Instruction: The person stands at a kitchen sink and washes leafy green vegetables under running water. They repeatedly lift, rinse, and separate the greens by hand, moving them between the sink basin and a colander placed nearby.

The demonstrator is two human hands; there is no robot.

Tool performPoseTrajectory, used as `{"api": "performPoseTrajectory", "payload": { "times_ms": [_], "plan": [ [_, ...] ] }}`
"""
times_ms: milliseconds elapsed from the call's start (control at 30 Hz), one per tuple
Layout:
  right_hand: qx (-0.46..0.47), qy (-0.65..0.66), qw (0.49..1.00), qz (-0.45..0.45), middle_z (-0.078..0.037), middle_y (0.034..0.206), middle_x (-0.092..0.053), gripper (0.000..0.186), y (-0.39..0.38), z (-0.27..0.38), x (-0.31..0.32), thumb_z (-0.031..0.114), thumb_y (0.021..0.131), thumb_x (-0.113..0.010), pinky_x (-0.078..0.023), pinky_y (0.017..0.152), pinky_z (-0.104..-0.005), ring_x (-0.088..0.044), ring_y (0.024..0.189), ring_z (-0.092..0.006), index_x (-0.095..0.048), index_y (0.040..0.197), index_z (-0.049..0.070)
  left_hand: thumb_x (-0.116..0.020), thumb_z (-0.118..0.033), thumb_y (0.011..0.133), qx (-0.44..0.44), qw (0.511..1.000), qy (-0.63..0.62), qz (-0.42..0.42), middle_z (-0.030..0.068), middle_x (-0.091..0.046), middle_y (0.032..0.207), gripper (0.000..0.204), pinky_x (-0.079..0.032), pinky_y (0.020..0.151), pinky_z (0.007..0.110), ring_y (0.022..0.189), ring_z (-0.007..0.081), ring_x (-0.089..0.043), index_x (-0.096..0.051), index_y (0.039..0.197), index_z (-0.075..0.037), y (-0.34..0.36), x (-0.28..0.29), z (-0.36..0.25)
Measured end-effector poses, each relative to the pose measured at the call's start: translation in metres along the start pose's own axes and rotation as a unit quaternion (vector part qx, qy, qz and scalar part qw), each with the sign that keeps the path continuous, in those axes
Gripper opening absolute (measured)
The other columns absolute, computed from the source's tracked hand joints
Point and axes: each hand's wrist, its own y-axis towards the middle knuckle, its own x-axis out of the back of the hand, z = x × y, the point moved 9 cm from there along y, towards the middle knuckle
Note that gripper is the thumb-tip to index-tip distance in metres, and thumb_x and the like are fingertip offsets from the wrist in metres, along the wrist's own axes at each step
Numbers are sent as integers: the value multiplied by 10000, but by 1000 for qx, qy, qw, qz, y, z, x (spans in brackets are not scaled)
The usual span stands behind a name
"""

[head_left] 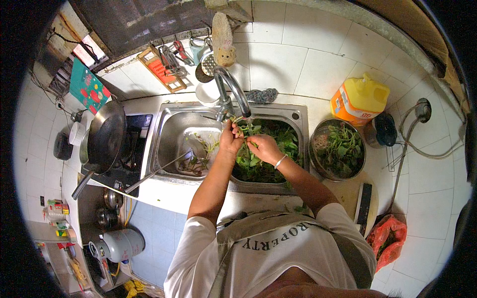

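Over the divider of the double sink (pixel 218 186), my left hand (pixel 231 138) is closed around leafy green stems (pixel 236 120), just below the faucet (pixel 237 89). My right hand (pixel 265 148), with a pale bangle on the wrist, pinches close beside it at the same stems; its fingertips are partly hidden. Beneath my hands, the right basin is full of leafy greens (pixel 283 139). Stripped stems and scraps (pixel 201 149) lie in the left basin. On the counter to the right, a round metal pot (pixel 313 156) holds more greens.
A wok (pixel 107 136) sits on the stove at left. A long-handled utensil (pixel 161 169) leans over the left basin's edge. A yellow jug (pixel 360 99) stands behind the pot. At the right hang a shower head with hose (pixel 422 110) and a red plastic bag (pixel 390 241).
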Motion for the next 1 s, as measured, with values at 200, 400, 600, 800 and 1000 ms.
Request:
{"api": "performPoseTrajectory", "payload": {
  "times_ms": [200,400,600,800,1000],
  "plan": [
    [-60,45,996,-57,-140,660,-539,146,-2,-21,4,164,686,-548,-411,524,-361,-530,596,-298,-542,755,35,-335,-292,882,34,997,64,24,-48,-326,445,291,-249,421,206,371,88,-239,-402,638,-148,-10,-12,8],
    [-245,224,936,-113,13,605,-472,98,-23,-85,-10,118,731,-543,-347,484,-220,-393,543,-58,-537,763,26,-339,-302,878,64,996,51,-20,-47,-290,416,329,-245,425,217,363,97,-211,-390,586,-159,-14,-10,26],
    [-406,327,838,-161,11,621,-416,111,-53,-135,10,155,765,-504,-306,501,-251,-356,543,-91,-510,746,45,-357,-158,846,-14,997,-68,16,-46,-336,440,231,-211,395,198,360,75,-225,-432,631,-122,-15,-18,-12],
    [-194,64,973,-106,-123,708,-529,148,-29,-94,22,149,790,-435,-406,562,-293,-508,601,-211,-484,785,9,-370,-158,848,-23,994,-90,58,-49,-415,527,193,-212,357,192,366,60,-298,-442,680,-96,-5,-22,-29],
    [-92,139,976,-140,-140,808,-565,244,-9,-40,5,188,734,-556,-421,592,-331,-550,664,-256,-515,910,23,-364,-198,863,-18,997,-61,36,-33,-438,566,212,-217,347,193,370,59,-318,-430,696,-85,-21,-27,-6]
  ]
}}
